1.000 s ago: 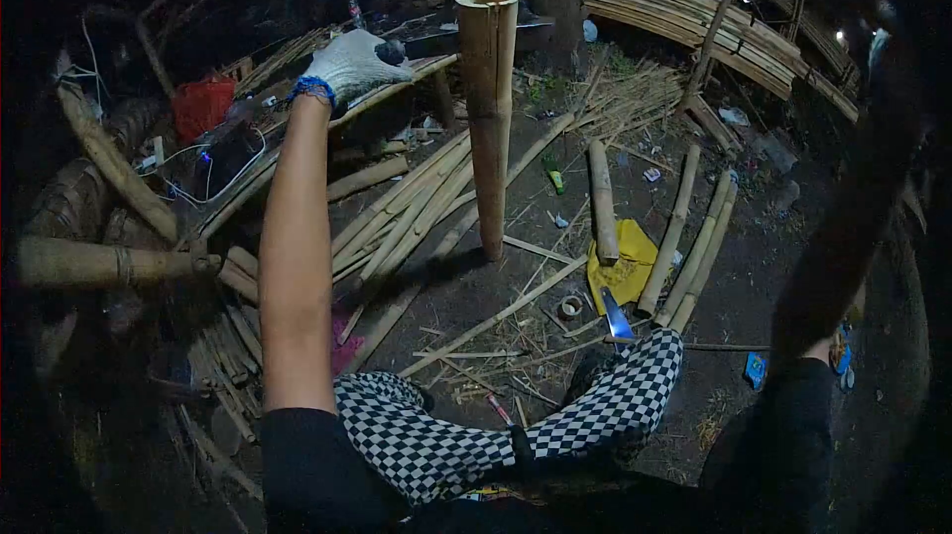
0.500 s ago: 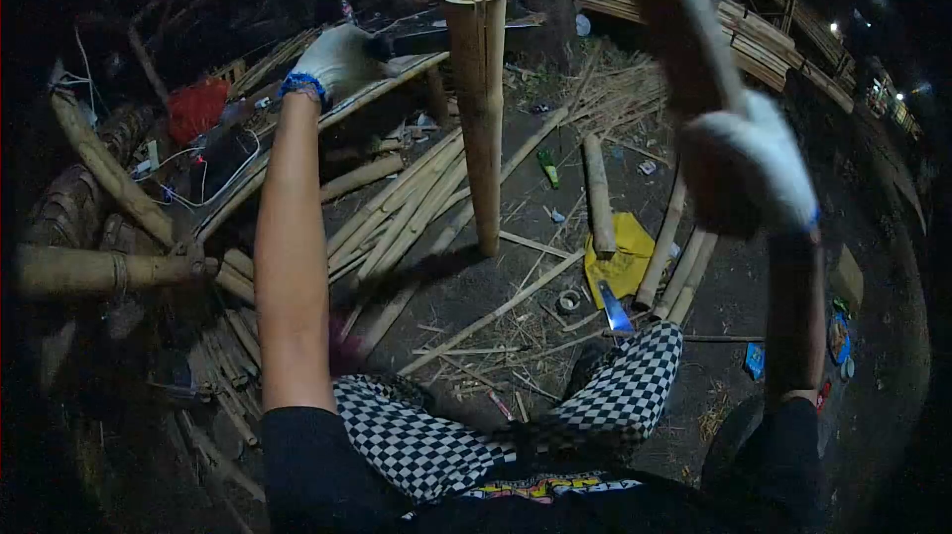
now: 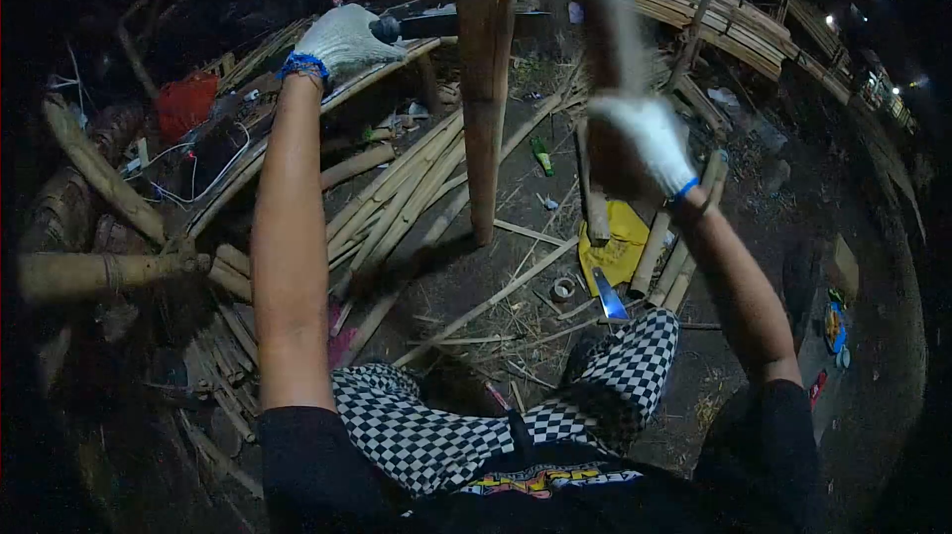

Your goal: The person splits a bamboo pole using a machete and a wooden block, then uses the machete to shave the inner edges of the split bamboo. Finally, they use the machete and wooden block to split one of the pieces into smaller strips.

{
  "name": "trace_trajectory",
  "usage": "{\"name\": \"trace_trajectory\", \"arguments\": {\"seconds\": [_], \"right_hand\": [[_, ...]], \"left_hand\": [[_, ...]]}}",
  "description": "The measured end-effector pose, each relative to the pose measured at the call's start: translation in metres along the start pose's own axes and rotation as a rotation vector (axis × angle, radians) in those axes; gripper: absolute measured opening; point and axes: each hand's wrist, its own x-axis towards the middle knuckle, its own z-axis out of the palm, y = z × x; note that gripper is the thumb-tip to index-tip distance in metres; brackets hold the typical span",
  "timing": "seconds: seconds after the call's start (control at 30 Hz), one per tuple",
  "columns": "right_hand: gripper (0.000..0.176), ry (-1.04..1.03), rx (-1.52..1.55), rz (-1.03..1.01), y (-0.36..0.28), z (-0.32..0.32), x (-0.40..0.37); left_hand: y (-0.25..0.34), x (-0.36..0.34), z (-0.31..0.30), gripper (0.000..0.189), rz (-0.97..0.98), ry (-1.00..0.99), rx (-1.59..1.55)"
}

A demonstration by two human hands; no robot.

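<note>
An upright bamboo pole stands on the ground in front of me, its hollow end up. My left hand, in a white glove, is closed round the dark handle of a machete. The machete's blade shows on both sides of the pole, just below its rim; how it sits in or behind the bamboo is hidden. On the other side, my gloved right hand grips a thick length of wood, raised and blurred by motion, to the right of the pole and apart from it.
Split bamboo strips lie left of the pole. A yellow sheet, a saw-like blade, a tape roll and a green wrapper are on the ground. Stacked bamboo fills the back right.
My right hand has swung left, bringing the length of wood nearer the pole. My left hand keeps hold of the machete. The view has shifted slightly.
</note>
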Motion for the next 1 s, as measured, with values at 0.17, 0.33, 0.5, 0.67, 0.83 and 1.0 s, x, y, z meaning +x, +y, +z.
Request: {"name": "trace_trajectory", "arguments": {"seconds": [0.17,0.33,0.5,0.67,0.83,1.0], "right_hand": [[0.031,-0.297,0.367,0.458,-0.037,-0.004,-0.063],[0.033,0.172,0.026,0.073,-0.108,-0.06,-0.072],[0.05,0.742,-0.258,-0.849,-0.127,-0.125,-0.047],[0.053,0.654,-0.365,-0.825,-0.143,-0.091,-0.015],[0.057,0.037,0.121,-0.312,-0.074,0.0,0.001],[0.057,-0.147,0.157,0.076,-0.076,-0.019,-0.023]], "left_hand": [[0.0,0.0,-0.007,0.063,-0.115,-0.03,0.118],[0.019,0.004,-0.01,0.067,-0.185,-0.097,0.117],[0.043,0.036,0.002,0.077,-0.181,0.072,0.134],[0.058,0.065,0.005,0.078,-0.146,0.068,0.109],[0.082,0.049,0.0,0.077,-0.089,0.074,0.067],[0.082,0.059,0.016,0.066,-0.047,0.035,0.158]]}}
